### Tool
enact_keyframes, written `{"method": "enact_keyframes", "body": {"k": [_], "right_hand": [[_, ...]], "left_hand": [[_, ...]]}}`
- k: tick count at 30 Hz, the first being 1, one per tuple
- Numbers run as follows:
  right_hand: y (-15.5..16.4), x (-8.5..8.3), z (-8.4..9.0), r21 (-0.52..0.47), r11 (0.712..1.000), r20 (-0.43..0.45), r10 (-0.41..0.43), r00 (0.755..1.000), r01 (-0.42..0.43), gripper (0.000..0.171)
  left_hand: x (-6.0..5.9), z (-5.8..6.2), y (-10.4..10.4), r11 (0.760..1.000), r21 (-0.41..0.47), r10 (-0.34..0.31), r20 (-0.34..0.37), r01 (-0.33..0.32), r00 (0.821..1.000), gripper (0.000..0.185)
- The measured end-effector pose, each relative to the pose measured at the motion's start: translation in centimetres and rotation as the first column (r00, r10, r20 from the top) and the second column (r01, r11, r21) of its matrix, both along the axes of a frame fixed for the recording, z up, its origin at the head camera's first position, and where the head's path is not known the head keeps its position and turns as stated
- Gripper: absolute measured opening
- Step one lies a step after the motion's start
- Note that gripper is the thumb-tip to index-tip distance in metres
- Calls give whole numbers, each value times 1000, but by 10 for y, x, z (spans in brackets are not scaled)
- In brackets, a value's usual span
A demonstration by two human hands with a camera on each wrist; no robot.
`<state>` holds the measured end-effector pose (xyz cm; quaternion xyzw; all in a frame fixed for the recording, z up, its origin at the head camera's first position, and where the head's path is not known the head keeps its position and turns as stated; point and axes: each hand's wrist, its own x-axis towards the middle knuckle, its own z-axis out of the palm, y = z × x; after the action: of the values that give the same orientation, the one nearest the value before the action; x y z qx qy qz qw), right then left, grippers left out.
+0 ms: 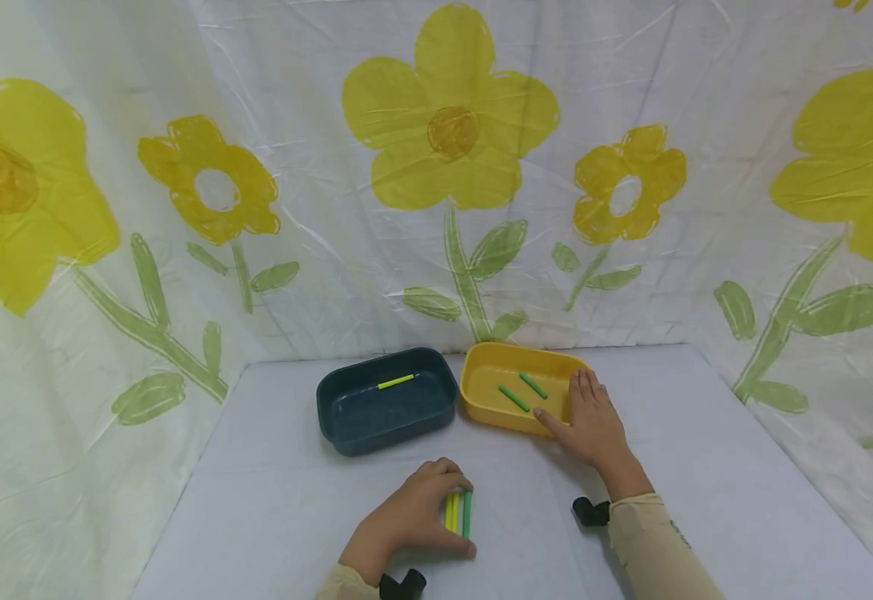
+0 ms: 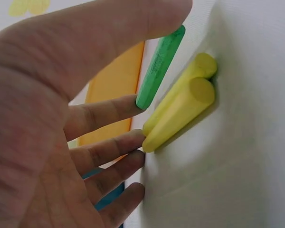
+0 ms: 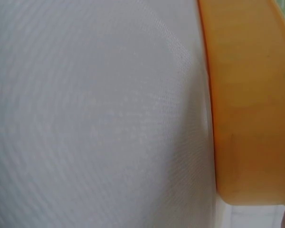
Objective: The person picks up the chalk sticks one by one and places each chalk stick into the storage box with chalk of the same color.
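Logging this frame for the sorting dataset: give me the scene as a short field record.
left hand: rests on the table, fingers around two yellow sticks and one green stick
right hand: flat, touching the yellow plastic tray
yellow tray contents: two green sticks
dark blue plastic tray: one yellow-green stick
surface: white cloth-covered table

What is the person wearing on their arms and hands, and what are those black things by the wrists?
Both hands are bare: the left hand and the right hand wear no gloves or rings that show. Each forearm has a pale beige long sleeve ending at the wrist. A small black mount sits at the right wrist, and a similar black piece at the left; they probably carry the wrist cameras.
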<state>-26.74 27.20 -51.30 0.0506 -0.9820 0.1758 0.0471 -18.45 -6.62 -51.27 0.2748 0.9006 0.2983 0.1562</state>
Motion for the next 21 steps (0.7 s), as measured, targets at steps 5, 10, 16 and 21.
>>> {"method": "enact_keyframes", "body": {"k": [5, 10, 16, 21], "right_hand": [[0, 0, 0, -4, 1000, 0, -1, 1000, 1, 119], [0, 0, 0, -9, 1000, -3, 2, 1000, -2, 119], [1, -1, 0, 1, 1000, -11, 5, 1000, -5, 119], [1, -1, -2, 0, 1000, -16, 5, 1000, -5, 118]], "left_hand": [[-3, 2, 2, 1000, -11, 14, 11, -14, 1000, 77], [-5, 5, 5, 999, -18, 27, 19, -26, 999, 79], [-8, 6, 6, 999, -14, 37, 13, -36, 999, 79], [-9, 5, 6, 998, 18, 52, 28, -53, 998, 79]]}}
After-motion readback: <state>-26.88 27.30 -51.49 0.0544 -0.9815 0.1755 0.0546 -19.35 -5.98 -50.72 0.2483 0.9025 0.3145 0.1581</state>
